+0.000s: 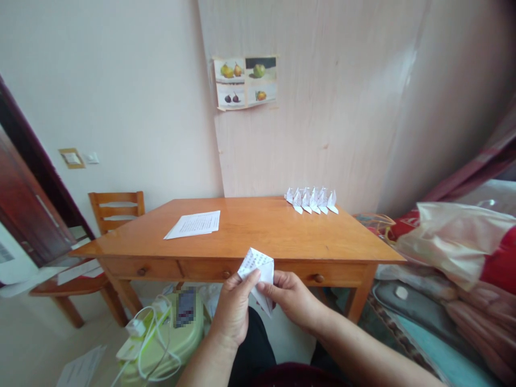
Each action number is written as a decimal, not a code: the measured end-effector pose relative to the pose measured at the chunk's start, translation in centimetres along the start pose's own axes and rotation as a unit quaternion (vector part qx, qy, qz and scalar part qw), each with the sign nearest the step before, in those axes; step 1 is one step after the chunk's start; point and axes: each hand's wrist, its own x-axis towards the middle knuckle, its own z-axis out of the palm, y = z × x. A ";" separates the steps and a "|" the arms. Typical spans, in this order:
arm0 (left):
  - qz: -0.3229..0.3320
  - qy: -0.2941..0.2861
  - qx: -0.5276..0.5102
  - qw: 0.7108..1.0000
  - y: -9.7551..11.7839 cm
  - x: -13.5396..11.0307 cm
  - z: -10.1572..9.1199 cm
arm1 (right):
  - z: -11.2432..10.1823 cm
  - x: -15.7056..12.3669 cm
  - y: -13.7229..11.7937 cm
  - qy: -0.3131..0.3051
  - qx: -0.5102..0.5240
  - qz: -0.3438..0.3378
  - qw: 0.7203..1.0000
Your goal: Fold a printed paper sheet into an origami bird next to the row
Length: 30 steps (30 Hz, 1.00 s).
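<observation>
Both my hands hold a partly folded piece of white printed paper (258,267) in front of the wooden table's (250,231) front edge. My left hand (234,305) pinches its left side with thumb and fingers closed. My right hand (291,296) pinches its lower right part. On the table's far right stands a row of several finished white folded paper figures (311,200). A small stack of printed sheets (194,224) lies flat on the table's left part.
A wooden chair (115,209) stands behind the table at the left. A green box with white cables (161,338) sits on the floor below. Bedding and plastic bags (455,247) pile up at the right. Fruit pictures (245,81) hang on the wall.
</observation>
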 end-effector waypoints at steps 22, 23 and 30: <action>0.026 -0.009 0.023 0.999 0.2 -0.4 0.2 | -1.5 -0.4 -2.7 0.103 -0.107 -0.112 0.983; 0.027 -0.012 0.027 0.999 0.3 -0.4 0.3 | -1.6 -0.4 -2.8 0.095 -0.104 -0.109 0.984; 0.023 -0.038 0.033 0.998 0.5 -0.7 0.5 | -2.0 -0.7 -2.7 0.080 -0.107 -0.107 0.985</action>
